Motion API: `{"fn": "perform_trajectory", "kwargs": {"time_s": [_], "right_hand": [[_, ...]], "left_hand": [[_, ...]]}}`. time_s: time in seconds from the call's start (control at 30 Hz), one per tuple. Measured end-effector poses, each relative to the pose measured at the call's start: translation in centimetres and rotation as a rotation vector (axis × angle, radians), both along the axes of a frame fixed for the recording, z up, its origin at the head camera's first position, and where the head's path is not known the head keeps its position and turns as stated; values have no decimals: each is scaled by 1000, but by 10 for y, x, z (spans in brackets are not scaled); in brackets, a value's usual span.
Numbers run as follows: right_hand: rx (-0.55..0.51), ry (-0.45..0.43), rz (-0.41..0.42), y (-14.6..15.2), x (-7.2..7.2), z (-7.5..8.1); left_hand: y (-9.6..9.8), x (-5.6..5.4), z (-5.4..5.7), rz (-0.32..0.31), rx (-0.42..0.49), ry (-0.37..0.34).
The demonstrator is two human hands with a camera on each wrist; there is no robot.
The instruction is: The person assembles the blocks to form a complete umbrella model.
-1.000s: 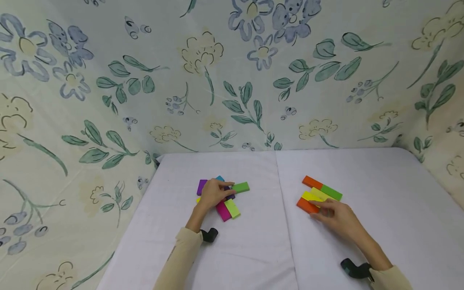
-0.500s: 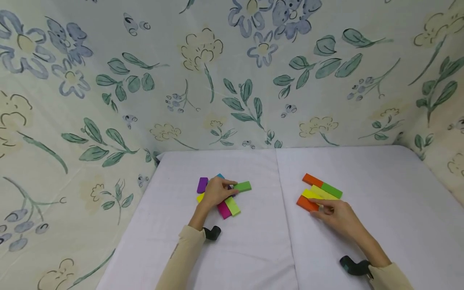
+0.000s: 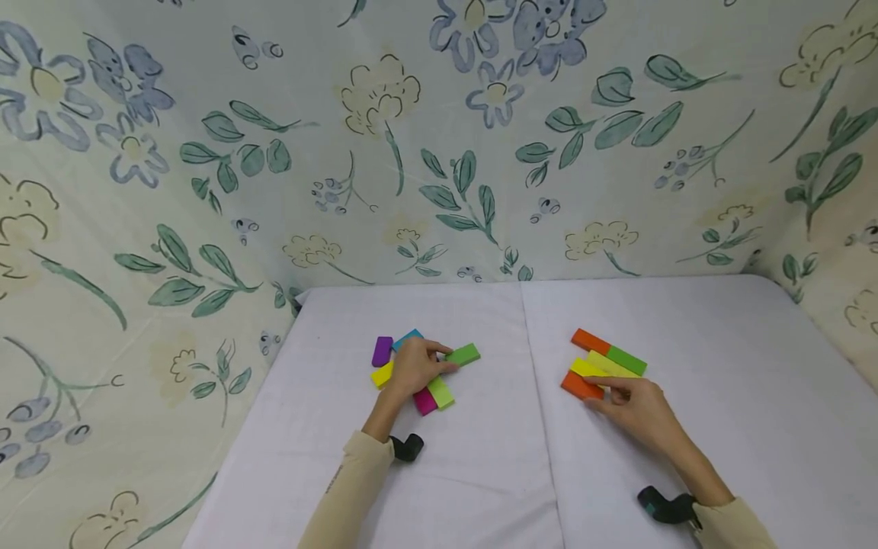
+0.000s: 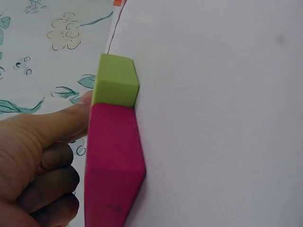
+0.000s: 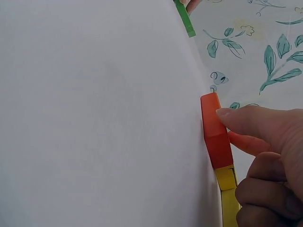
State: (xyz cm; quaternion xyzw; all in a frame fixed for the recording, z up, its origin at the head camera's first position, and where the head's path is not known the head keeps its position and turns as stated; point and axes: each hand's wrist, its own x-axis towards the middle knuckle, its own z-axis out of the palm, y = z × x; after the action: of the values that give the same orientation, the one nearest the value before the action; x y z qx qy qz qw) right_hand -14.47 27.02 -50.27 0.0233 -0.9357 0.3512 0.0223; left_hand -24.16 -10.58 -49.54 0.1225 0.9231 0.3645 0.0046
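In the head view, my left hand (image 3: 414,367) pinches one end of a green block (image 3: 464,354) between thumb and index finger. Beneath and around that hand lie blue (image 3: 406,339), purple (image 3: 382,351), yellow (image 3: 381,375), magenta (image 3: 425,402) and lime (image 3: 442,393) blocks, some partly covered by it. On the right, my right hand (image 3: 638,408) pinches an orange block (image 3: 576,384); its thumb (image 5: 232,117) presses the block's side in the right wrist view. Against that block lies a bright yellow block (image 3: 585,367), with a paler yellow one (image 3: 617,366) beside it.
Behind the yellow blocks, a second orange block (image 3: 589,340) and another green block (image 3: 627,361) lie end to end. A white cloth (image 3: 494,457) with a lengthwise crease covers the table. Floral fabric (image 3: 384,168) rises behind and at the sides.
My left hand has shifted slightly right with the green block, which has turned a little. More of the blue and yellow blocks shows behind it. My right hand has stayed nearly still.
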Motion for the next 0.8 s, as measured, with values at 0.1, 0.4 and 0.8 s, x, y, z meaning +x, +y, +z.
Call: {"fn": "perform_trajectory", "kwargs": {"time_s": [0.1,0.4,0.8], "right_hand": [[-7,1,-9,0,0,0],[-26,24,-36,-7,2,-1],[-3,-30,70,2,-3,8]], "left_hand": [[2,2,0,-9,9,2],[6,7,-2,-2,-6,24],[8,16,2,-49,-64,22]]}}
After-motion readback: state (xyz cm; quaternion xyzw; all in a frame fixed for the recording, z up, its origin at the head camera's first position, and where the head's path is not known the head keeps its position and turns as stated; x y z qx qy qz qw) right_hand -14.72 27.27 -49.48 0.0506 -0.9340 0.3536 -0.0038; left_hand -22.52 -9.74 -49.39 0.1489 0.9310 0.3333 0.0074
